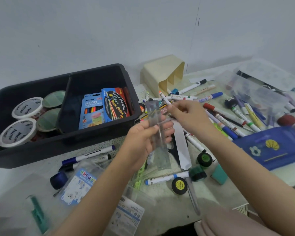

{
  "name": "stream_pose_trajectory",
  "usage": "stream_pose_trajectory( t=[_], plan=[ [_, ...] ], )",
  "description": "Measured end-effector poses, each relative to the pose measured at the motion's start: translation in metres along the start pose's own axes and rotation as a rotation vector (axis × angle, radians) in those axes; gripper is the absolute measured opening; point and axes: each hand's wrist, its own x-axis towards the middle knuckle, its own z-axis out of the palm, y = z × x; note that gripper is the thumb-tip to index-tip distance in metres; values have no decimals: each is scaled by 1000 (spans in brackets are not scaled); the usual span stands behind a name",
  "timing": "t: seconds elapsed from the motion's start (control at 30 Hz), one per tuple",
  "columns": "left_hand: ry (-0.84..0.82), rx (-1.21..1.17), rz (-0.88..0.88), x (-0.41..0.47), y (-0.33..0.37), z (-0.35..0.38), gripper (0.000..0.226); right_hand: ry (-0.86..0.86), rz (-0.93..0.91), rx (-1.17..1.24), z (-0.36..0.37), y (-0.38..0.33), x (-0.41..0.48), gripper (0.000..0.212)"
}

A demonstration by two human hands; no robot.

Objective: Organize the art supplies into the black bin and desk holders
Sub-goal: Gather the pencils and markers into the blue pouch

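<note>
Near the centre of the frame, the left hand [144, 139] is closed around a clear plastic ruler sleeve [157, 132], thumb across its front and fingers curled behind, holding it roughly upright above the table. Just to its right, the right hand [188, 116] pinches a white marker with an orange cap [164, 97] between thumb and fingertips, the marker pointing up and to the left with its capped end close to the top of the sleeve. At the left of the frame sits the large black plastic bin [99, 133]; its left part holds round white-lidded tubs [26, 108], and a smaller black inner tray [70, 99] on its right side holds a blue box of neon coloured pencils [90, 109] and a second blue-and-black pencil box [116, 104], both leaning upright. Behind the hands, at upper centre, a cream plastic desk holder [160, 72] lies tipped on its side with its divided opening facing the lower right. Loose markers and pens [232, 116] are scattered over the pale speckled tabletop [169, 201] to the right of the hands, with a blue fabric pencil case [271, 147] at the right edge and a clear plastic box [255, 92] above it. Below the hands lie a white-bladed knife [182, 147], small black paint pots with green and yellow lids [204, 158], and a blue-capped white marker [165, 178].
</note>
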Motion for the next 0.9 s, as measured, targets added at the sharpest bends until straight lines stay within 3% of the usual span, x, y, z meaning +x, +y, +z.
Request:
stream_pose_trajectory(
  t=[0.1,0.17,0.33,0.43,0.57,0.7,0.8,0.9],
  plan=[
    [20,-105,-45,-7,-3,-7,31,-52,44,-695,6,19,-11,32],
    [34,-186,-96,-13,-7,-11,31,-92,93,-815,12,25,-20,39],
    [49,-289,-162,-21,-15,-14,31,-29,146,-788,9,26,-26,41],
    [46,-298,-178,-21,-17,-16,28,-82,195,-742,8,25,-26,41],
    [36,-331,-225,-20,-20,-16,23,-102,233,-501,0,26,-23,24],
    [41,-339,-251,-16,-22,-17,30,8,116,-218,-8,16,-26,29],
    [-48,-377,-265,-16,-23,-16,36,-147,120,70,-9,1,-37,25],
    [-122,-351,-263,-17,-22,-13,31,-307,65,80,0,-4,-46,22]
  ],
)
